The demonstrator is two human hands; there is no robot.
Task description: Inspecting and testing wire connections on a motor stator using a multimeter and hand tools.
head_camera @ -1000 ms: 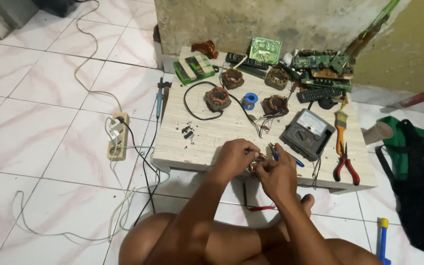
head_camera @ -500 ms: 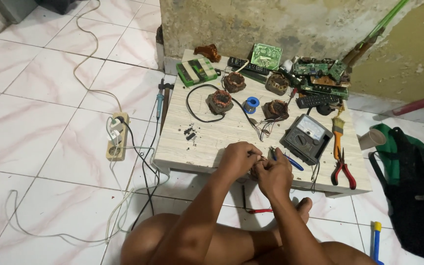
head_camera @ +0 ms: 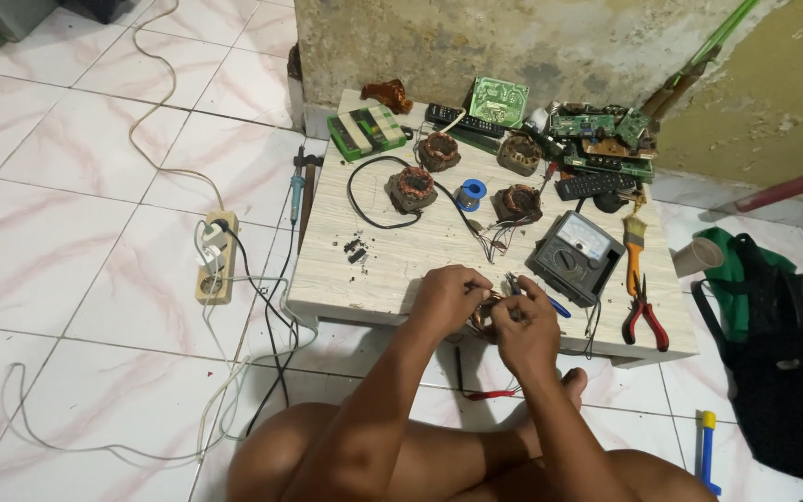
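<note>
your power strip lies on the floor tiles left of the low table, cords trailing clear. your left hand curls around a small copper coil at the table's near edge, bracing it, while your right hand pinches at it from the other side. the meter and red pliers wait just right, within reach.
</note>
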